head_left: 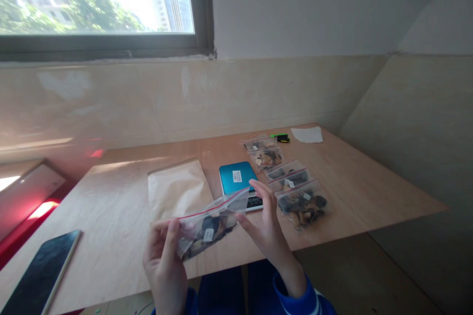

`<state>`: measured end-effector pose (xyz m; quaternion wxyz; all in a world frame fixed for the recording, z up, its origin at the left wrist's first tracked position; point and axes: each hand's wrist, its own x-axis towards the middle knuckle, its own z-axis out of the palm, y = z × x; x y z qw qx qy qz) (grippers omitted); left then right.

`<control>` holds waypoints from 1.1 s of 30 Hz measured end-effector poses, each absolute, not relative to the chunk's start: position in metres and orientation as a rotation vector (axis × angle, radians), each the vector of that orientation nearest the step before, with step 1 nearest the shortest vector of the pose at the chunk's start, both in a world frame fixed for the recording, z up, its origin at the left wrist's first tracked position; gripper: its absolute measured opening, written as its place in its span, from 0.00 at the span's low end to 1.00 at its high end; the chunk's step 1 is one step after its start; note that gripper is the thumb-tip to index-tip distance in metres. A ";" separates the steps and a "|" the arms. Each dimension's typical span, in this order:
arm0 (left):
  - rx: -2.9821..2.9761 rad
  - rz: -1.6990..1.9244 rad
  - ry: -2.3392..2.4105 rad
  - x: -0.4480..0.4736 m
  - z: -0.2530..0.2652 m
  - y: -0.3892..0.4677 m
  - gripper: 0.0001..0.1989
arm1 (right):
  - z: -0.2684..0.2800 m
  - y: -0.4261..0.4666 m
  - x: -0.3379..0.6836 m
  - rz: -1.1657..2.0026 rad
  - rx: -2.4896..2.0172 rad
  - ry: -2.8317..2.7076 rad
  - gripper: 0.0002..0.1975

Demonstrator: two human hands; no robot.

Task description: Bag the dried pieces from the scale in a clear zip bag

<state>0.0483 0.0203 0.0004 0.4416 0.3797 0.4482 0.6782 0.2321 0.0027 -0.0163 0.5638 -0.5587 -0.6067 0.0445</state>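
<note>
Your left fingers point(172, 241) are gripping one end of the clear bag point(212, 229). Your right fingers point(266, 194) are standing apart at its other end; it is hard to tell if they are touching it. You are holding the bag up near the front of the desk point(351, 192), before the blue scale point(235, 176). Dark and light bits point(221, 223) are lying inside, under the red strip point(210, 210). Keeping those bits low, off the strip, is probably helping. More bags point(305, 202) with similar bits are resting on your right.
</note>
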 end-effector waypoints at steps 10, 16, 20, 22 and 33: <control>1.512 1.405 1.067 0.054 -0.005 0.014 0.07 | 0.007 -0.004 0.212 0.198 -1.173 -1.643 0.04; 1.607 1.346 1.048 0.056 -0.002 0.017 0.06 | 0.005 -0.004 0.218 0.156 -1.150 -1.557 0.07; 1.635 1.393 1.029 0.058 -0.001 0.015 0.03 | 0.005 -0.006 0.216 0.159 -1.109 -1.549 0.10; 1.649 1.406 1.001 0.059 -0.001 0.016 0.03 | 0.005 -0.008 0.216 0.171 -1.115 -1.535 0.10; 1.826 1.360 0.967 0.061 -0.009 0.017 0.05 | -0.001 -0.009 0.217 0.418 -1.180 -1.543 0.05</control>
